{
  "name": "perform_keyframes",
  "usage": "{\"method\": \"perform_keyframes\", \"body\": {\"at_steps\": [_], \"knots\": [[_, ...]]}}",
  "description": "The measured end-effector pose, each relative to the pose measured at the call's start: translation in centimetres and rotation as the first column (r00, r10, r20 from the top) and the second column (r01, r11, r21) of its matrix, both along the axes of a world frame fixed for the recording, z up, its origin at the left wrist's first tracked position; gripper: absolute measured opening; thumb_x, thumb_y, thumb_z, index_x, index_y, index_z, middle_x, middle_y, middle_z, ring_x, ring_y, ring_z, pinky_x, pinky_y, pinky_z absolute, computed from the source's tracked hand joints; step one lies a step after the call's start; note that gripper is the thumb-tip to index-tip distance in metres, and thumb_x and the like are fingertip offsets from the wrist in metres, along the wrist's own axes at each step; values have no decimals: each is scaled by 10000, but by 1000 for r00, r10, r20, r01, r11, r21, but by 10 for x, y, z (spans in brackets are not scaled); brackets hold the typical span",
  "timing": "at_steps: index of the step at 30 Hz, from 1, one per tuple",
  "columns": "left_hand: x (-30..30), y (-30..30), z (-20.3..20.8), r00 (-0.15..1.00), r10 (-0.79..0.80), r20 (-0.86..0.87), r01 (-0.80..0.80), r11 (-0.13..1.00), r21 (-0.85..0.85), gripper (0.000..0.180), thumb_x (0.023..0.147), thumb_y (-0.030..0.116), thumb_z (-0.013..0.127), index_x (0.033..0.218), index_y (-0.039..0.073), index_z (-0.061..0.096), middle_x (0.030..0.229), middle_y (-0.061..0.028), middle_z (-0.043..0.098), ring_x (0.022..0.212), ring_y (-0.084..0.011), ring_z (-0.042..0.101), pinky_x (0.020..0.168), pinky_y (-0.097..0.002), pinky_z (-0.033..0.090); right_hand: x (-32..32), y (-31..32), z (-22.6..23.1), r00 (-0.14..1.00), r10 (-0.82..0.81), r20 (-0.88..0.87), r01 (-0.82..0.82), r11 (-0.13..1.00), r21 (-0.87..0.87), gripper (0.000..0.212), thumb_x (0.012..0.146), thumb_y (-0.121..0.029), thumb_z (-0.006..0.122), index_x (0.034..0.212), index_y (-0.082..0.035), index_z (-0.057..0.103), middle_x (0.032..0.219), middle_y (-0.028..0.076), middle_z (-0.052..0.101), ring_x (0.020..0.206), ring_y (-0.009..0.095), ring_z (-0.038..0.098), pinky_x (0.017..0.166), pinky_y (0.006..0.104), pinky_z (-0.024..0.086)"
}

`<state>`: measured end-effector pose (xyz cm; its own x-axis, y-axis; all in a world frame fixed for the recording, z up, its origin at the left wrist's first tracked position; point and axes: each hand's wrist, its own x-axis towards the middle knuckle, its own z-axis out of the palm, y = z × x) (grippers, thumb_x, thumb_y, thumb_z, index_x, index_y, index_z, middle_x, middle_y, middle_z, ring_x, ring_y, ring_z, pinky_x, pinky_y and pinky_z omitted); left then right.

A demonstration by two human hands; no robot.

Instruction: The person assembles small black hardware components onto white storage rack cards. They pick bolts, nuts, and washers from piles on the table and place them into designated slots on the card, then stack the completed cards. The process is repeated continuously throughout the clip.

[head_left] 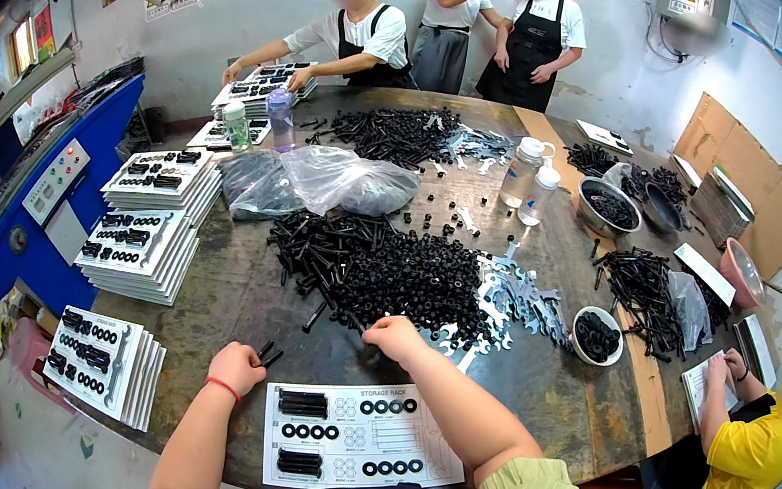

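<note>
Near the table's front edge lies a white printed card (441, 463) with two bundles of black bolts (303, 402) and rows of black washers (388, 406) on it. Some printed outlines on the card hold no parts. My left hand (236, 368), a red string round its wrist, is closed left of the card, with black bolts (270, 354) sticking out from its fingers. Beyond the card, my right hand (390, 337) pinches at the near edge of a heap of black nuts (425, 285). A bolt shows at its fingertips. Loose long bolts (316, 256) lie left of the nuts.
Silver wrenches (526, 303) and a bowl of black rings (597, 337) lie to the right. Stacks of filled cards (107, 354) line the left edge. Plastic bags (350, 183) and water bottles (523, 173) stand farther back. Several people work or stand around the table.
</note>
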<state>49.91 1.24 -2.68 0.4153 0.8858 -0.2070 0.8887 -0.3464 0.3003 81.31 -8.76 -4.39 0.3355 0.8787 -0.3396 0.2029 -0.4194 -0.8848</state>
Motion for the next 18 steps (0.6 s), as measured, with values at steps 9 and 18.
{"method": "perform_keyframes", "body": {"at_steps": [9, 18], "knots": [[-76, -41, -13, 859, 175, 481, -240, 968, 77, 168, 704, 148, 753, 727, 2, 675, 752, -132, 669, 722, -259, 656, 692, -365, 519, 38, -94, 23, 968, -176, -181, 216, 948, 234, 58, 813, -101, 712, 832, -48, 701, 781, -3, 636, 720, 86, 588, 623, 247, 468], [64, -160, -1, 779, -328, 534, 384, 923, 6, 117, 708, 73, 736, 780, 3, 677, 915, -104, 652, 836, -260, 644, 764, -334, 523, 36, -221, 12, 962, -151, 229, 63, 933, 354, 116, 746, 2, 725, 829, 28, 648, 1011, 60, 623, 691, 97, 597, 627, 230, 492]]}}
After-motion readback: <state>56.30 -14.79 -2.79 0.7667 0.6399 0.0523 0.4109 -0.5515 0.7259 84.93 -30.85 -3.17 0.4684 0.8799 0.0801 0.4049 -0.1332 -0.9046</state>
